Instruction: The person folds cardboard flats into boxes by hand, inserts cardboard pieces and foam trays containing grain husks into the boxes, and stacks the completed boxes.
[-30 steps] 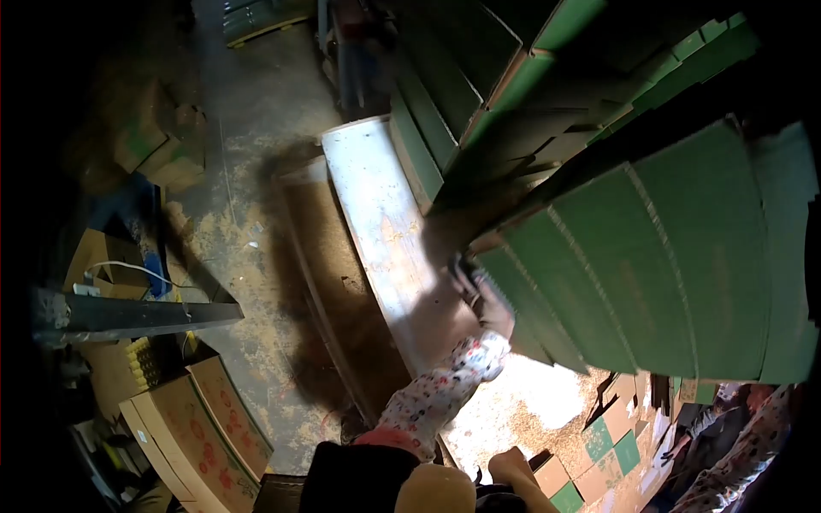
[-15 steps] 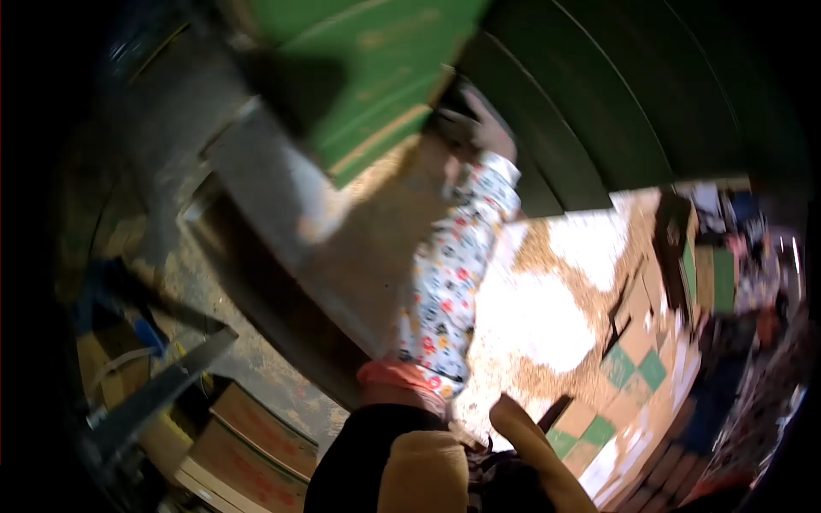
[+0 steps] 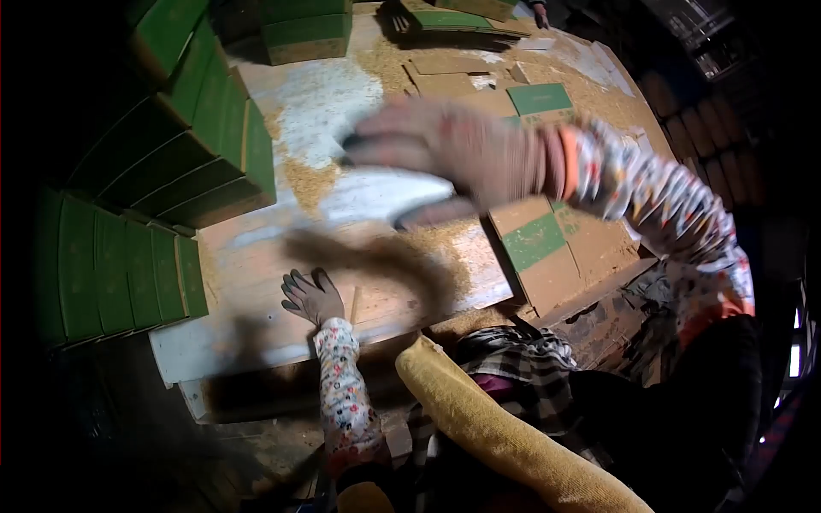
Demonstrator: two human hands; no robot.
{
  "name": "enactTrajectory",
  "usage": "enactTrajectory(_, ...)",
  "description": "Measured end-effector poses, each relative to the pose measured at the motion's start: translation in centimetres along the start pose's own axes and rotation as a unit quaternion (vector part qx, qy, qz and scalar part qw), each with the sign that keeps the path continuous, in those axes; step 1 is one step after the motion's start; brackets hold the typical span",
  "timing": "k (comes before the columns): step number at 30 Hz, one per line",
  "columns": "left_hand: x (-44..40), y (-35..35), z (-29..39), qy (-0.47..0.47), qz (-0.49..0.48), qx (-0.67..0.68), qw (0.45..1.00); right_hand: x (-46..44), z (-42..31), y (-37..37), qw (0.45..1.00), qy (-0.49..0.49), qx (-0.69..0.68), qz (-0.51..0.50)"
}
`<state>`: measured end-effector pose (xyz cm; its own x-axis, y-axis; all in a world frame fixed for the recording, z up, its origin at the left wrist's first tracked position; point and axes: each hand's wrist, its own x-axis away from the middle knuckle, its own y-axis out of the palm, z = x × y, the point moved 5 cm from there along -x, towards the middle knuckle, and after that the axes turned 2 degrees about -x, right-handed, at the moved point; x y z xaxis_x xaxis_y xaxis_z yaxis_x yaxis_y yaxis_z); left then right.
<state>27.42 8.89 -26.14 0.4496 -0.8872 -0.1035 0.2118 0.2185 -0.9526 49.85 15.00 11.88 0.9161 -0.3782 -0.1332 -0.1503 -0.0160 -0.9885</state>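
My left hand [image 3: 312,297], in a brown glove with dark fingertips, rests with fingers spread on the near part of the pale worktable [image 3: 248,295]. Just right of it lies a thin wooden strip [image 3: 355,306]. Closer to the camera, my right hand [image 3: 462,150] is raised over the table, blurred by motion, in a similar glove. Its fingers are stretched out to the left with the thumb apart, and I see nothing held in it. Floral sleeves cover both forearms.
Green cardboard boxes [image 3: 209,141] stand stacked along the left side, with another row [image 3: 120,265] nearer. Flattened green and brown cardboard [image 3: 547,252] lies at the right. Brown shavings or chaff [image 3: 312,184] litter the tabletop. At the far edge, another person's hand [image 3: 541,15] shows.
The view has swung away from the close green boxes and floor onto the table. A hand that was beside the boxes no longer reaches there; both hands now show over the table.
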Motion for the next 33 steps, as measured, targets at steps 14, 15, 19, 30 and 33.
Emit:
enactTrajectory(14,15.1,5.5,21.9,0.073,-0.145,0.096,0.982,56.3,-6.1,16.4,0.719,0.618,-0.303,0.101)
enactTrajectory(15,17.2,6.5,26.3,0.071,-0.272,0.391,0.877,59.5,-3.7,16.5,0.701,0.661,-0.235,0.126)
enactTrajectory(19,23.1,2.6,35.0,-0.029,-0.142,0.505,0.851,71.2,4.9,19.1,0.593,0.796,-0.036,0.113)
enactTrajectory(30,31.2,5.2,42.1,-0.117,-0.242,0.054,0.962,79.1,8.0,22.0,0.596,0.753,-0.227,0.165)
enactTrajectory(33,33.4,6.8,52.9,-0.032,-0.26,0.057,0.963,88.1,9.0,21.2,0.538,0.788,-0.224,0.199)
